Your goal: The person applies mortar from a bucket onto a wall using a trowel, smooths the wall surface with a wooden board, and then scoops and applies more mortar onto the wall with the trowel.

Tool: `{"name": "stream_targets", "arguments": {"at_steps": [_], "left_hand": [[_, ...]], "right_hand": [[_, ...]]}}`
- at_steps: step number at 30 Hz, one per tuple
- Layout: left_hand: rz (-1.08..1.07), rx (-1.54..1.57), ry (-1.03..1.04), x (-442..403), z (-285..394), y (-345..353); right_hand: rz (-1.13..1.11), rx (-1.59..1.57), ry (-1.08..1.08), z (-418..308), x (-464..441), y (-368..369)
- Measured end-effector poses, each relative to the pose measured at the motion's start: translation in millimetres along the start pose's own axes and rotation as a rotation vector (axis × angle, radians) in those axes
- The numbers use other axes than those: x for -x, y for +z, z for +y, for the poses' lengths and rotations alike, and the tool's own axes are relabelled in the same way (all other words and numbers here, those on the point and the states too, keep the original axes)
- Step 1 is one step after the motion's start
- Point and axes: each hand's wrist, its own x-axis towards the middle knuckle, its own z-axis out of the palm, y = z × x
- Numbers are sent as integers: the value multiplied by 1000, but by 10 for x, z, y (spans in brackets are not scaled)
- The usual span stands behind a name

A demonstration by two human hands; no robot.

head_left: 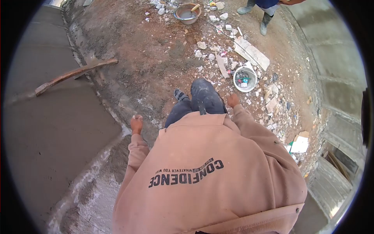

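Note:
My left hand [136,124] hangs beside my left hip, close to the smooth grey cement surface. Its fingers are curled in, with pale smears on them, and no tool sticks out. On the other side, my right hand [233,100] is by my right thigh, fingers closed and nothing showing in them. The nearest thing to it is a white bucket [250,88] on the ground ahead, containing bottles or cans and other small items. A gap separates hand and bucket.
A long wooden board [76,74] rests against the cement surface [58,128]. Ahead are a mortar basin [177,16] with a handled tool, broken rubble [201,45] and a flat pale panel [252,54]. Another person's boots [265,25] stand at upper right, near a plastered wall [337,58].

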Motion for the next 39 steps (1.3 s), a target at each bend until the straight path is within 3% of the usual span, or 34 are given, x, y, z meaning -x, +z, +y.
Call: {"name": "stream_targets", "arguments": {"at_steps": [1,2,5,8,11,13,14,17,20,26,30,34,35,36,38,39], "left_hand": [[24,67,-16,-111,750,-177],[46,137,-32,-160,1506,-321],[56,222,58,-514,2521,-595],[79,238,13,-757,2822,-651],[145,169,-149,-903,2227,-468],[167,-114,-306,-665,2007,-265],[74,-4,-359,-487,2124,-191],[-68,-245,-562,102,2253,228],[-156,-380,-792,302,2970,508],[-217,-560,-1110,-74,4323,816],[-244,-1000,-1107,-533,4806,989],[-78,-374,-1437,-75,4512,872],[-28,-252,-1619,-108,4490,908],[-16,-230,-1627,-124,4491,933],[1,-182,-1648,-609,4969,1126],[-114,-24,-1653,-471,4814,1017]], "right_hand": [[16,1,-77,-732,272,-336],[22,56,-103,-918,30,-290],[-3,199,-154,-1388,-677,-129],[-87,291,-190,-2271,-1249,-281],[-226,194,-147,-2752,-2470,-137],[-185,266,-227,-3273,-3182,-157],[-171,303,-263,-3547,-3495,-171],[-195,248,-277,-4342,-4638,-125],[-192,210,-303,-4813,-5758,81],[-143,296,-267,-5019,-8020,870],[-104,238,-247,-4798,-9069,1368],[-288,-114,208,-4706,-9555,1779],[-289,-216,290,-4769,-9501,1813],[-286,-319,367,-4877,-9463,1837],[-289,646,-391,-4745,-9531,1860],[-313,734,-462,-4539,-9559,1901]]}}
